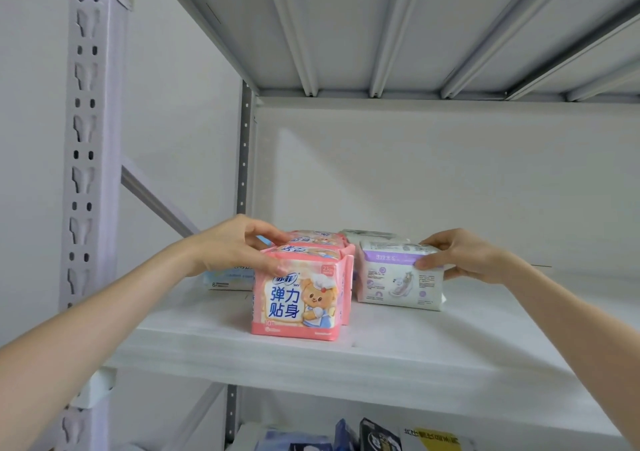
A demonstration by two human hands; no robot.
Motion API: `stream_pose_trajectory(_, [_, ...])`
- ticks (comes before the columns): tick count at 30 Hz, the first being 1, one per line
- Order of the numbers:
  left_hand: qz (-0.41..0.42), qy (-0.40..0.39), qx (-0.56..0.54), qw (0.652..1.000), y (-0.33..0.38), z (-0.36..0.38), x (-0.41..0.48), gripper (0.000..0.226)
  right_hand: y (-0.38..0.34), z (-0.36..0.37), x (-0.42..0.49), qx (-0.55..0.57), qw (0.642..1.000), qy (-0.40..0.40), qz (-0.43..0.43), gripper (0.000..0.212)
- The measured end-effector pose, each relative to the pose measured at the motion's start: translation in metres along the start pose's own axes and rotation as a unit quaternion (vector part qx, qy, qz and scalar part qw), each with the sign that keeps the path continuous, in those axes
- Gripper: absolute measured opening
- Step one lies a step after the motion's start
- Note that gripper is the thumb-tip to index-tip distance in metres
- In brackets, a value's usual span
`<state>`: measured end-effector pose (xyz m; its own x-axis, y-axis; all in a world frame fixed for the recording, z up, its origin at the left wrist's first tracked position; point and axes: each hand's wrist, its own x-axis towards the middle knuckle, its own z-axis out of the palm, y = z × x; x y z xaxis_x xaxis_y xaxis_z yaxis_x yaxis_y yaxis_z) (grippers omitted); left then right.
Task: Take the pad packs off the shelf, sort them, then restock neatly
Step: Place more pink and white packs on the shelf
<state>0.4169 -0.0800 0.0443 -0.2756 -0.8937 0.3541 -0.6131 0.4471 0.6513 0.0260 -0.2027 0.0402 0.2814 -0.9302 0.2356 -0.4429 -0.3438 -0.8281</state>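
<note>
Left hand [239,243] grips the top of the front pink pack [298,298] on the shelf [415,340]. Right hand [460,255] pinches the purple pack [398,277] beside it.

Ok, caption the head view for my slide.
The left hand grips the pink pad packs while right hand holds a purple-and-white pack on the white shelf.

Pad packs on the white shelf [381,346]
A pink pack [298,298] stands upright in front, a second pink pack [313,237] right behind; a white-and-purple pack [398,277] just beside, another white pack [367,234] behind, a pale blue pack [230,277] left
</note>
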Motion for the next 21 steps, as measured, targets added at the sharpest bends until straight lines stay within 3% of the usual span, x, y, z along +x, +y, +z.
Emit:
stream_pose_trajectory(8, [0.002, -0.001, -0.004, 1.0, -0.001, 0.0, 0.0, 0.075, 0.006, 0.002, 0.036, 0.011, 1.0, -0.011, 0.016, 0.044])
stream_pose_trajectory(14, [-0.009, 0.015, -0.001, 1.0, 0.003, 0.004, -0.003, 0.066, 0.011, 0.005, 0.045, 0.046, 0.999, 0.005, 0.01, 0.037])
stream_pose_trajectory(21, [-0.013, 0.035, -0.016, 0.999, 0.006, 0.01, -0.008, 0.07, 0.014, 0.012, 0.045, 0.043, 0.998, 0.049, 0.01, 0.063])
